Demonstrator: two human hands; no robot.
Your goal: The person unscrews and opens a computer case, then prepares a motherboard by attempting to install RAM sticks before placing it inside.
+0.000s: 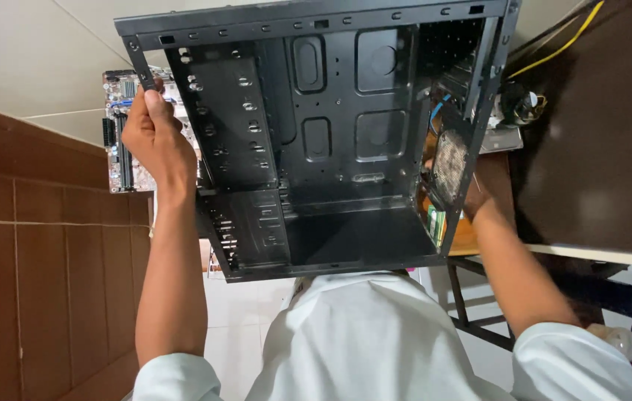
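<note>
A: What is held?

B: A black case [316,141], open on the side toward the camera, is held up between both hands in front of a white shirt [360,334]. Its empty inside is seen: a back panel with stamped oblong shapes and rows of small holes.

A: How is the left hand placed?

B: The left hand [154,137] is closed around the case's left front edge, near the upper corner. The fingers are wrapped over the metal strip, and the forearm is raised from below.

A: And the right hand?

B: The right hand [479,194] is set against the outside of the case's right wall, mostly hidden behind it. Whether it is gripped shut or laid flat cannot be told.

A: What is fitted inside?

B: A round fan [450,165] with a dusty grille is mounted on the right wall, and a blue wire [438,108] is seen just above it. Perforated drive bays [227,141] are stacked along the left side.

A: What is seen around the case?

B: A circuit board [119,134] is seen behind the left hand, partly covered by the case. To the right a dark table [598,148] is placed, with a yellow cable [565,46] run across it. Brown tiles [34,260] are seen at the left.
</note>
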